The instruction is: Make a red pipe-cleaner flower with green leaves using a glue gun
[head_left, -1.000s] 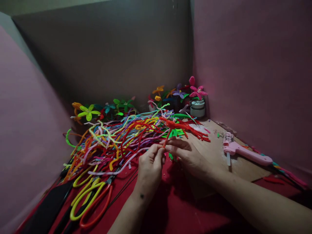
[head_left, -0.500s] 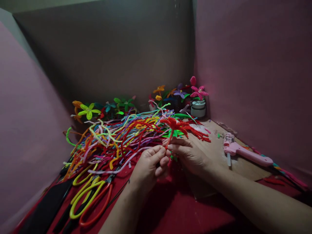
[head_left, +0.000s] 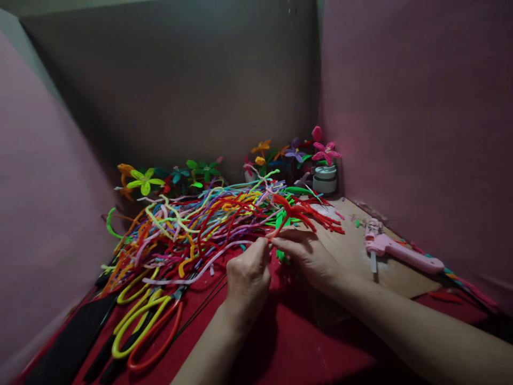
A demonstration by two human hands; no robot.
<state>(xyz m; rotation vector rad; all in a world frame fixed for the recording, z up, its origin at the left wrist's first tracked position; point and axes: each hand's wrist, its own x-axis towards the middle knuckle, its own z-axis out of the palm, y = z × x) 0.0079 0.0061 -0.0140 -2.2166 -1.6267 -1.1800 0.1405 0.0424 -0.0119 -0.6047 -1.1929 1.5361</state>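
A red pipe-cleaner flower [head_left: 295, 212] is held between both hands, its petals above the fingers and its head tilted to the right. My left hand [head_left: 249, 275] pinches the lower end of the reddish stem, with its back turned up. My right hand [head_left: 308, 256] grips the stem just beside it, thumb and forefinger closed on it. The fingertips of the two hands meet, and the stem's end is hidden between them. Bright green pipe-cleaner pieces [head_left: 282, 220] show behind and below the right hand's fingers.
A heap of coloured pipe cleaners [head_left: 224, 214] spreads behind my hands. Scissors [head_left: 156, 331] with red and yellow handles lie at left. On a board [head_left: 344, 251] at right rests a pink glue gun [head_left: 404, 254]. Finished flowers [head_left: 145, 182] and a grey container [head_left: 324, 180] stand along the back.
My left hand has rolled over, its knuckles now up. The red flower has tipped and shifted slightly right. My right hand keeps its grip with little movement.
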